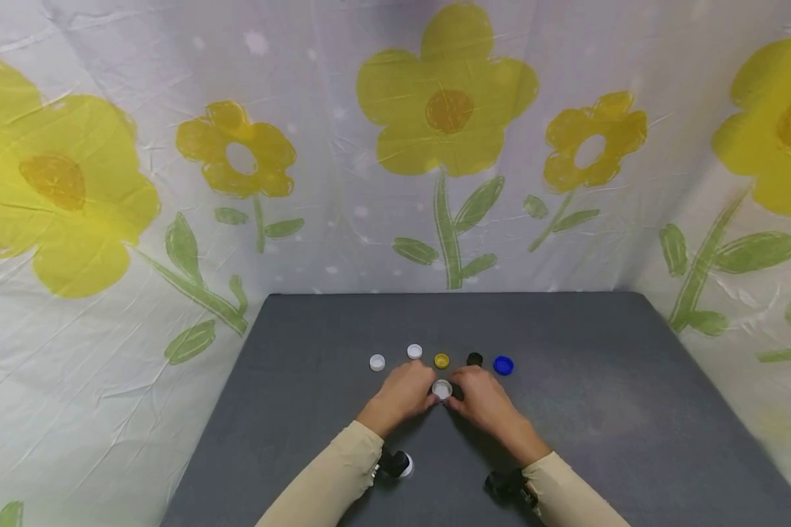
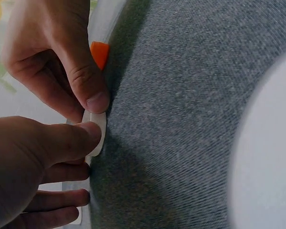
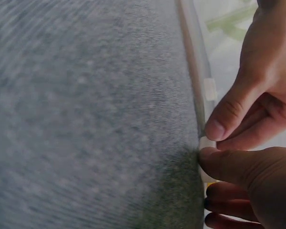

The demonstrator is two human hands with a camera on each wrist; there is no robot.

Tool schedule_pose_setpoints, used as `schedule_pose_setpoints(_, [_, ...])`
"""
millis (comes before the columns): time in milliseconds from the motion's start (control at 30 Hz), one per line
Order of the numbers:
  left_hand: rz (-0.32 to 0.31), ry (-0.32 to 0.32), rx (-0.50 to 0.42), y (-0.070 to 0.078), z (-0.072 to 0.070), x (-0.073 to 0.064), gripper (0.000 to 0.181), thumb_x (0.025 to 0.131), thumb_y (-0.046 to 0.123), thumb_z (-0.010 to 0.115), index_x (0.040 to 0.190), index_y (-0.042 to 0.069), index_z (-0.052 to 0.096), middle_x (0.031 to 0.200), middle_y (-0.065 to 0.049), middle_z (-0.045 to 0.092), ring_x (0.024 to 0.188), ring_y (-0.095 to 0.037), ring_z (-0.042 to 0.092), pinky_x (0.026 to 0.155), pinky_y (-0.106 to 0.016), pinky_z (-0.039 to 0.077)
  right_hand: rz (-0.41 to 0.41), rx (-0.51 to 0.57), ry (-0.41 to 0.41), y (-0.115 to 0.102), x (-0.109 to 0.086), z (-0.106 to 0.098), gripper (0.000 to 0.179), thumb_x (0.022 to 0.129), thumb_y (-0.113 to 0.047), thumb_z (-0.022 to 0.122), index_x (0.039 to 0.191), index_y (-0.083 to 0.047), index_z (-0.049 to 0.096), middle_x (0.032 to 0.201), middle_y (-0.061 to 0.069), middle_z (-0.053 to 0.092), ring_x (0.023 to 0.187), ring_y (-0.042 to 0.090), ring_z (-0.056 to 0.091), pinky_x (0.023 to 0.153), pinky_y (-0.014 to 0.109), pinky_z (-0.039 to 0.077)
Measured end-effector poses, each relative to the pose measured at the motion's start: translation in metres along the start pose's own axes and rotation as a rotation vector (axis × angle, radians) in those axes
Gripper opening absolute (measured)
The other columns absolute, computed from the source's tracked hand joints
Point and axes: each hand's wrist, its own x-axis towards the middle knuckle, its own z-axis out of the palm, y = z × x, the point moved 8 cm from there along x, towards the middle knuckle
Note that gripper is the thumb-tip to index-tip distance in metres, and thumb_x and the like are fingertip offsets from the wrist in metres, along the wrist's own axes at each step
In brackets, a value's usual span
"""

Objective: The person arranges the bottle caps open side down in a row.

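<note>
In the head view a round white bottle cap [image 1: 442, 389] lies between my two hands, low over the dark table. My left hand [image 1: 405, 395] pinches its left side and my right hand [image 1: 483, 399] its right side. Seen edge-on in the left wrist view, the cap [image 2: 99, 138] has both thumbs pressed on its near edge, while the fingers go behind it. The right wrist view shows the cap [image 3: 208, 143] at the thumb tips, partly covered. Beyond the hands stand a yellow cap [image 1: 442, 360] and a black cap [image 1: 474, 359].
Further caps lie behind: white caps [image 1: 377, 362] [image 1: 414, 352] on the left and a blue cap [image 1: 503, 365] on the right. Another white cap [image 1: 406, 465] sits by the left wrist. An orange piece [image 2: 99, 55] shows beside the right hand. A flowered curtain [image 1: 329, 219] surrounds the table [image 1: 567, 329].
</note>
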Motion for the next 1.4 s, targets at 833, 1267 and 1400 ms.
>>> schedule_pose_setpoints(833, [0.085, 0.106, -0.049, 0.011, -0.044, -0.018, 0.013, 0.086, 0.032, 0.079, 0.087, 0.022, 0.071, 0.076, 0.004, 0.07, 0.069, -0.016, 0.068, 0.059, -0.036, 0.052, 0.009, 0.09, 0.104, -0.014, -0.01, -0.039, 0.029, 0.077, -0.02, 0.087, 0.101, -0.006, 0.078, 0.109, 0.01, 0.074, 0.107, 0.027, 0.068, 0.09, 0.044, 0.054])
schedule_pose_setpoints(1267, [0.175, 0.115, -0.142, 0.02, -0.081, -0.042, 0.02, 0.088, 0.029, 0.078, 0.105, 0.019, 0.076, 0.097, 0.008, 0.076, 0.086, -0.01, 0.071, 0.075, -0.029, 0.057, -0.047, 0.158, 0.149, -0.038, -0.021, -0.068, 0.041, 0.077, -0.027, 0.088, 0.112, -0.009, 0.076, 0.113, 0.002, 0.073, 0.111, 0.022, 0.067, 0.092, 0.043, 0.054])
schedule_pose_setpoints(1400, [0.203, 0.125, -0.153, 0.024, -0.085, -0.051, 0.02, 0.088, 0.028, 0.078, 0.106, 0.019, 0.075, 0.099, 0.008, 0.076, 0.089, -0.009, 0.07, 0.076, -0.028, 0.056, -0.069, 0.195, 0.146, -0.041, -0.027, -0.067, 0.039, 0.079, -0.028, 0.086, 0.112, -0.01, 0.076, 0.113, 0.001, 0.073, 0.112, 0.02, 0.067, 0.092, 0.042, 0.055])
